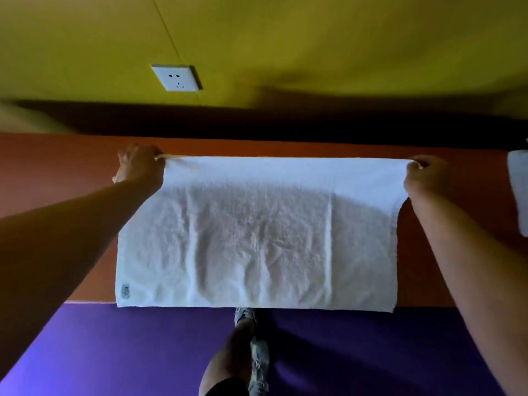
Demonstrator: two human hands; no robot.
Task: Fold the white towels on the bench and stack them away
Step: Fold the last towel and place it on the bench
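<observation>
A white towel (257, 232) lies spread flat across the orange bench (57, 172), its near edge at the bench's front edge. A small grey label sits at its near left corner. My left hand (140, 167) pinches the far left corner. My right hand (425, 175) pinches the far right corner. The far edge is pulled taut between both hands. Another white towel (518, 190) lies on the bench at the right frame edge, only partly in view.
A yellow wall (285, 38) with a white power socket (175, 77) rises behind the bench. The floor (114, 352) in front is purple. My leg and shoe (251, 352) show below the towel.
</observation>
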